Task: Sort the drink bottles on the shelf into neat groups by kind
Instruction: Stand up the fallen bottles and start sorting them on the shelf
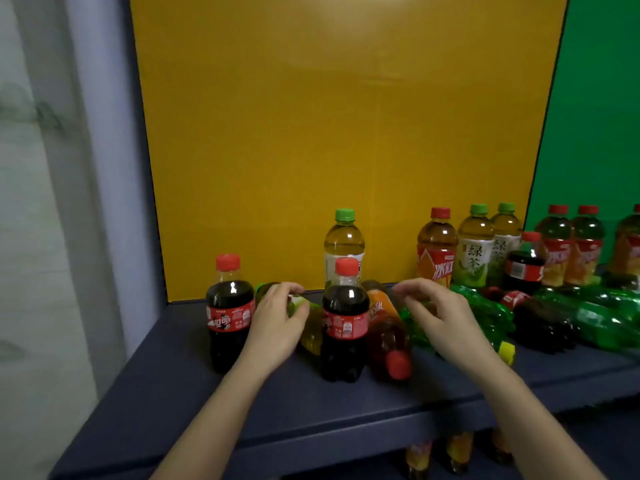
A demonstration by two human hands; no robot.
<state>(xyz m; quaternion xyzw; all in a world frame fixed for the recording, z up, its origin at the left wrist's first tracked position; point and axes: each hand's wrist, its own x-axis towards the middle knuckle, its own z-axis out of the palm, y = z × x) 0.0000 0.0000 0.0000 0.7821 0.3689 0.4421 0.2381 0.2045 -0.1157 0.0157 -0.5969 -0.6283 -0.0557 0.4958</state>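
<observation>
Two cola bottles stand upright on the dark blue shelf (311, 407), one at the left (229, 313) and one in the middle (344, 320). Between them lies a green tea bottle (310, 327), and my left hand (277, 323) grips its label end. An iced red tea bottle (388, 337) lies right of the middle cola. My right hand (440, 313) hovers with curled fingers over a lying green soda bottle (488, 313); whether it touches is unclear. Another green tea bottle (344, 244) stands at the back.
At the back right stand several iced tea (437, 247), green tea (476, 247) and cola (524, 263) bottles. More green soda (602, 320) and cola bottles (540, 323) lie at the right. A yellow panel (329, 133) backs the shelf, and bottles show on the shelf below.
</observation>
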